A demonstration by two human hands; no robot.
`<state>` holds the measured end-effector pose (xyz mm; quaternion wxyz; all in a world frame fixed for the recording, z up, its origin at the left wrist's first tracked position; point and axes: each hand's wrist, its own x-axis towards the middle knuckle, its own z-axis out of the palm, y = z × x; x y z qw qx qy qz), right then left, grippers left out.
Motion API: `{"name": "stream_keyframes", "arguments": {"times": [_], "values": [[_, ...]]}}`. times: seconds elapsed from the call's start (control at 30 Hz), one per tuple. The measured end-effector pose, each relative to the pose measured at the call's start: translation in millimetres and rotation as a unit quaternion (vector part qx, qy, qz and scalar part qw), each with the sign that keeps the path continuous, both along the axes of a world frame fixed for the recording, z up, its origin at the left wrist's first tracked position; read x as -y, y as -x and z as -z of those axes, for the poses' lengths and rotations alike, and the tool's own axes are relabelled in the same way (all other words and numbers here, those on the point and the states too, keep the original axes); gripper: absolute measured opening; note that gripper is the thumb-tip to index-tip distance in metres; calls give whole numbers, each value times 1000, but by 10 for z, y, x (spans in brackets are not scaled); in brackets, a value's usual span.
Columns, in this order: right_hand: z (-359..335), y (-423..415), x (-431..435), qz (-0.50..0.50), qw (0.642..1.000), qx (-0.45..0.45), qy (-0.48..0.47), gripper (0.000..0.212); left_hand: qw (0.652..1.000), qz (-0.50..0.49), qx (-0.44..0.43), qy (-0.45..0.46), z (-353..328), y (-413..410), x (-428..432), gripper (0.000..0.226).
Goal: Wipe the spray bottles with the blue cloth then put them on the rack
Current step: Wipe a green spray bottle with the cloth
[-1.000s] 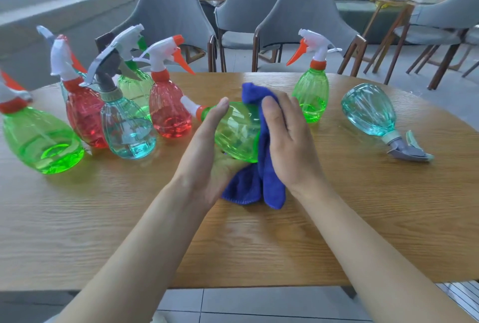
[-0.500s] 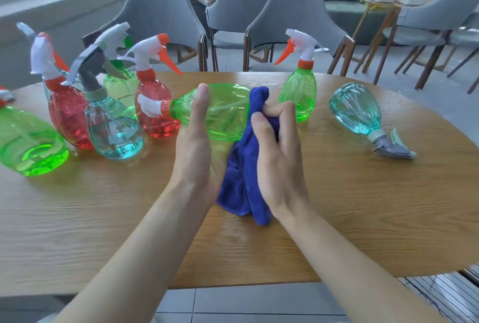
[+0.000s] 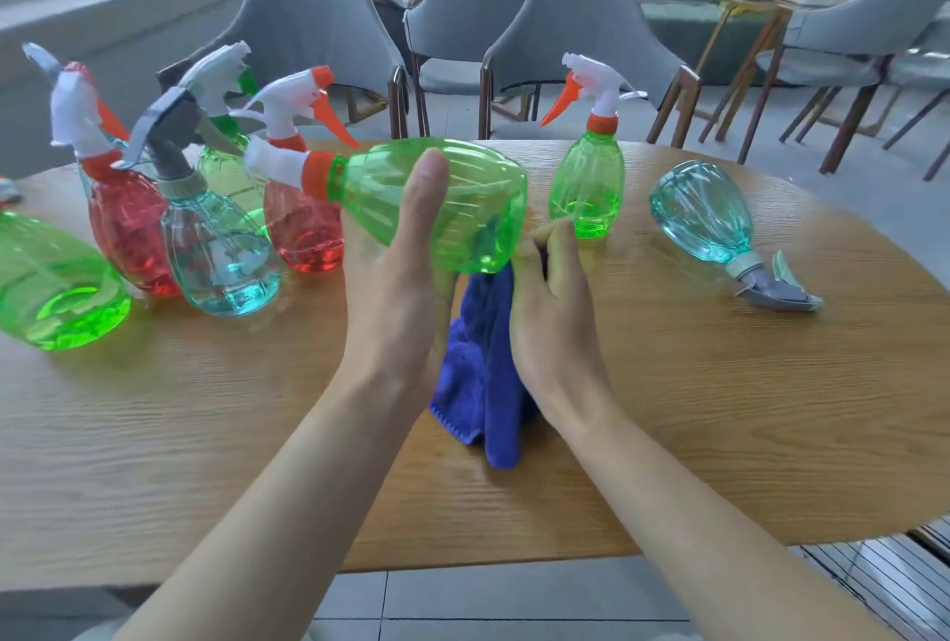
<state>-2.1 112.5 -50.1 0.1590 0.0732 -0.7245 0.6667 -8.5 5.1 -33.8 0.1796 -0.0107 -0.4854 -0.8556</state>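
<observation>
No readable text, labels, brands or numbers anywhere: spray bottles (image 3: 432,208) plain, blue cloth (image 3: 483,383) unmarked, table (image 3: 719,409) bare wood grain.

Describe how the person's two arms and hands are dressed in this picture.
Both forearms are bare up to the frame's lower edge: no sleeves show. The left hand and right hand wear no gloves, and no rings, watch or bracelets are visible on the fingers or wrists.

Ribbed green bottle (image 3: 462,208), blue cloth (image 3: 483,383), wood-grain table (image 3: 719,409)
</observation>
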Motion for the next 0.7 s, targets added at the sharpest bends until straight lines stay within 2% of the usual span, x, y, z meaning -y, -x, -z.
{"name": "stream_keyframes", "arguments": {"times": [0.07,0.17,0.2,0.3,0.37,0.47,0.63,0.7], "values": [[-1,-37,2,-7,1000,-21,-16,24,999,-36,5,11,17,48,59,66],[-25,-12,-23,6,999,-51,-18,23,998,-34,41,28,33,64,98,97],[-50,8,-50,14,998,-57,-11,22,998,-22,47,32,34,54,93,100],[-129,106,-102,36,997,-53,30,22,998,20,29,53,91,37,79,84],[-106,172,-90,43,996,-4,83,23,997,30,3,77,113,13,59,67],[15,185,-45,18,994,51,100,27,995,11,8,102,115,-12,69,73],[-66,80,-64,-18,998,17,54,27,997,-2,19,69,111,32,184,82],[-135,83,-89,-9,997,7,71,27,998,18,23,64,115,35,198,76]]}}
